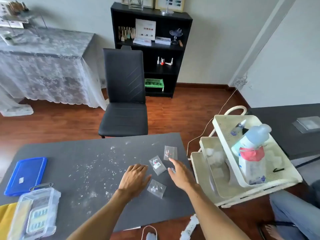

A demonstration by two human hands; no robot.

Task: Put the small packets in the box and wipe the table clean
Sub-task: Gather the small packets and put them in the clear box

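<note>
Three small clear packets lie on the dark grey table [72, 158]: a far packet [170, 152], a middle packet [158, 165] and a near packet [156, 188]. My left hand [135, 179] rests flat on the table just left of the middle and near packets, holding nothing. My right hand [180, 174] hovers with fingers spread, its fingertips at the lower edge of the far packet. The clear plastic box [34, 212] stands at the table's near left corner, with its blue lid [26, 175] lying beside it. White specks are scattered over the table's middle.
A cream tiered trolley [223, 187] with bottles [251, 153] stands close on the right. A black chair [124, 101] faces the table's far edge. A yellow cloth [7, 217] lies at the near left. A power strip [189, 226] and a cable lie on the floor.
</note>
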